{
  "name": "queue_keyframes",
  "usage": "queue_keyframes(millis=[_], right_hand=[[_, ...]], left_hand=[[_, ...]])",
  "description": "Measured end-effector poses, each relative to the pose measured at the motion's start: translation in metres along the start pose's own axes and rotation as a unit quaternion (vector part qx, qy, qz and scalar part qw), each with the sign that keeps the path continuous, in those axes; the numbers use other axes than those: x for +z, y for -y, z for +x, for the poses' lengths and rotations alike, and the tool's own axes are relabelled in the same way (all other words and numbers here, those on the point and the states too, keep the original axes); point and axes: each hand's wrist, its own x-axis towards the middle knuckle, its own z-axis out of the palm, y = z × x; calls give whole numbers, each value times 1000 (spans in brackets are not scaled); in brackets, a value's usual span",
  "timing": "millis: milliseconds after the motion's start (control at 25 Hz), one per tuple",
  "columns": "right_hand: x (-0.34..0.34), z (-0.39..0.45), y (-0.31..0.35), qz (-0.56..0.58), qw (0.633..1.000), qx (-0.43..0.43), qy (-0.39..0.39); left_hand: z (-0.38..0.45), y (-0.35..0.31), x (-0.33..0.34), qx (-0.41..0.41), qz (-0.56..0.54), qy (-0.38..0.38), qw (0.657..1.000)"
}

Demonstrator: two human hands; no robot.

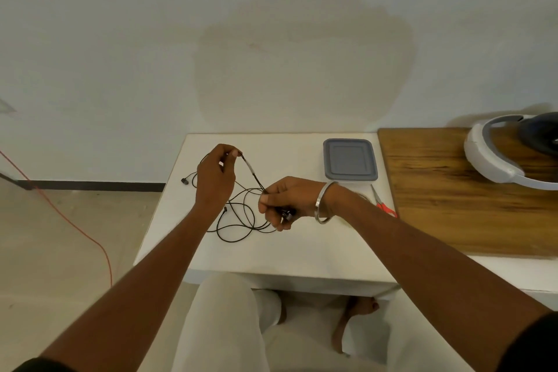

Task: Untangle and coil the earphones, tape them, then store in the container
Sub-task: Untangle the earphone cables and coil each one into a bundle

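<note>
Head view, looking down at a small white table (302, 254) set against a pale wall. The left hand (215, 178) is raised above the table, its grip closed in a pinch of thumb and fingertips on the black earphones (238, 217) cable near a pale inline piece. From there the cable runs taut down to the right hand (287, 201), whose curled fingers grip the cable and a dark earbud. The remaining cable lies in loose, tangled loops on the table between and below the hands, one earbud resting at the left. A grey lidded container (350, 160) sits at the table's far right corner. Red-handled scissors (383, 204) lie just beside it, near the right wrist, which wears a metal bangle (323, 202).
</note>
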Motion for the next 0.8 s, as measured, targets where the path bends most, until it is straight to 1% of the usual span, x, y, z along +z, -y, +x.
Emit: queue_keyframes(millis=[80, 160, 240, 280, 320, 440, 520, 600, 800], right_hand=[[6, -1, 5, 66, 997, -13, 37], [10, -3, 12, 141, 987, -40, 72], [13, -3, 20, 211, 970, -86, 90], [14, -2, 22, 243, 960, -112, 78], [13, 0, 24, 273, 951, -139, 53], [1, 5, 21, 312, 926, -206, -59], [-9, 6, 15, 285, 921, -224, -145], [-17, 5, 7, 237, 916, -229, -227], [-22, 10, -11, 152, 896, -207, -363]], left_hand=[[-1, 4, 6, -20, -5, 1, 1000], [-9, 5, 10, -28, -24, 23, 999], [-26, -5, 14, -70, -98, 95, 988], [-37, -12, 17, -97, -117, 139, 979], [-45, -17, 23, -113, -110, 165, 974], [-58, -12, 40, -37, -31, 221, 974], [-63, -6, 43, -6, -9, 251, 968], [-65, -3, 45, 5, -8, 263, 965], [-66, -11, 46, 19, -19, 286, 958]])
